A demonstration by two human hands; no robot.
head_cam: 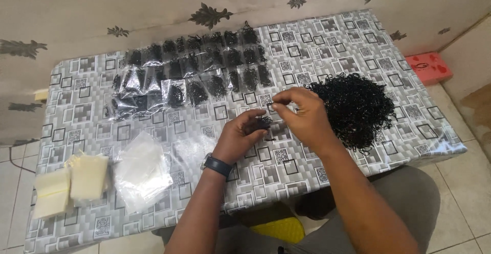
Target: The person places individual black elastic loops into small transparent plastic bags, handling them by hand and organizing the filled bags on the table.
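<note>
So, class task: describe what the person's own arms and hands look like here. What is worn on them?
Both forearms are bare, with no sleeves in view. The left hand has a dark watch with a black strap at the wrist. The right hand wears no watch or glove, and no ring shows. No gloves on either of the hands.

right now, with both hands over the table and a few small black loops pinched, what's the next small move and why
Probably reach the right hand back to the loose heap of thin black loops just beside it for another one. The left hand holds only a small bunch of black loops, and the filled clear packets in rows behind look fuller than that bunch.
</note>
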